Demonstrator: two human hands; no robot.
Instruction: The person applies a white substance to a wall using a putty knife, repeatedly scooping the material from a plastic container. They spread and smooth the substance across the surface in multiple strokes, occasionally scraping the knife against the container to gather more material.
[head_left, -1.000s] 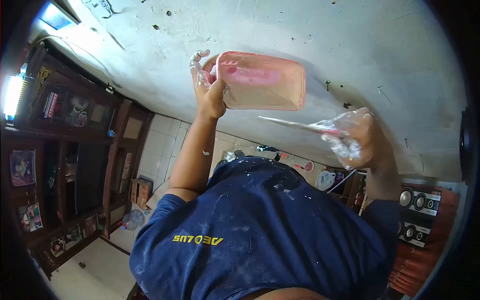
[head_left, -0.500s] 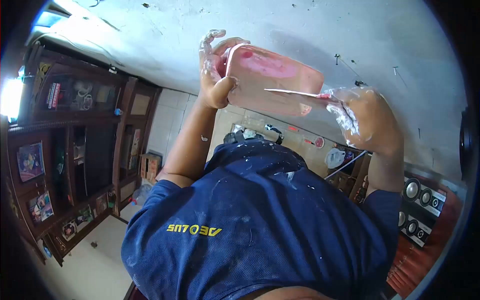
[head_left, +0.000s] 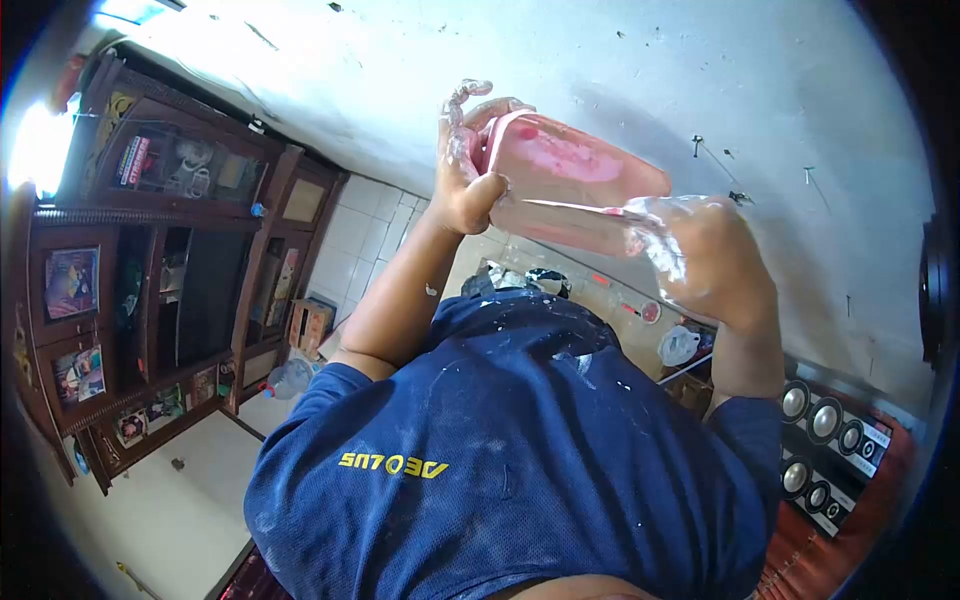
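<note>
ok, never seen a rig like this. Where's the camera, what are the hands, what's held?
There's no robot: these are a person's bare hands. The camera sits on the head, looking forward and down, so the blue shirt fills the lower part.

The left hand grips a pinkish see-through tub; the right hand holds a thin flat tool, its blade across the tub. I can't tell whether they touch. Both hands carry white smears.

Beyond them is a pale wall with nails sticking out. A dark cabinet and speakers stand off to the sides.
</note>
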